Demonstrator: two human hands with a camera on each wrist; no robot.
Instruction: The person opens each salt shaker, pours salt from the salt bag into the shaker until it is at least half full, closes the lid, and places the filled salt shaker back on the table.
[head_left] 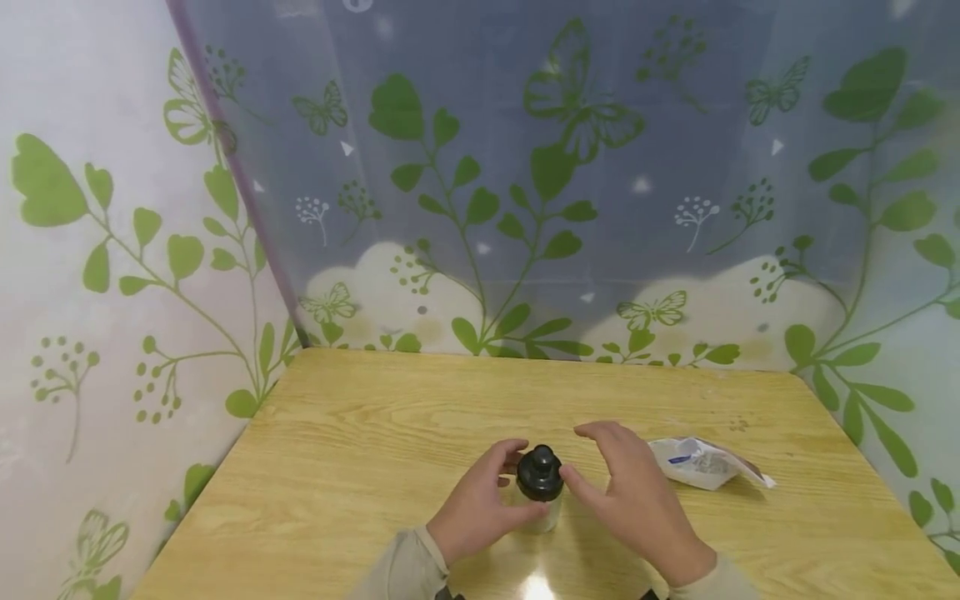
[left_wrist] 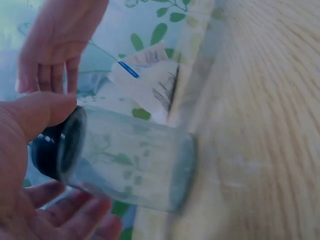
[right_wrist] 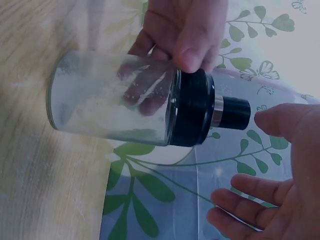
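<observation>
A clear glass jar [left_wrist: 132, 157] with a black lid [head_left: 540, 475] and a knob [right_wrist: 236, 113] on top stands upright on the wooden table. My left hand [head_left: 483, 504] holds it around the upper part, the thumb at the lid's lower edge and the fingers round the far side. Small specks show on the glass in the right wrist view. Beside the lid, my right hand [head_left: 637, 492] is spread with its fingers loosely bent and nothing in them. Its thumb [right_wrist: 280, 120] points at the knob, with a small gap between them in the right wrist view.
To the right of my right hand lies a white and clear plastic packet [head_left: 701, 465] with a blue mark. The wooden tabletop [head_left: 360, 417] runs back to a cloth wall [head_left: 480, 167] printed with leaves and butterflies, and similar panels stand at both sides.
</observation>
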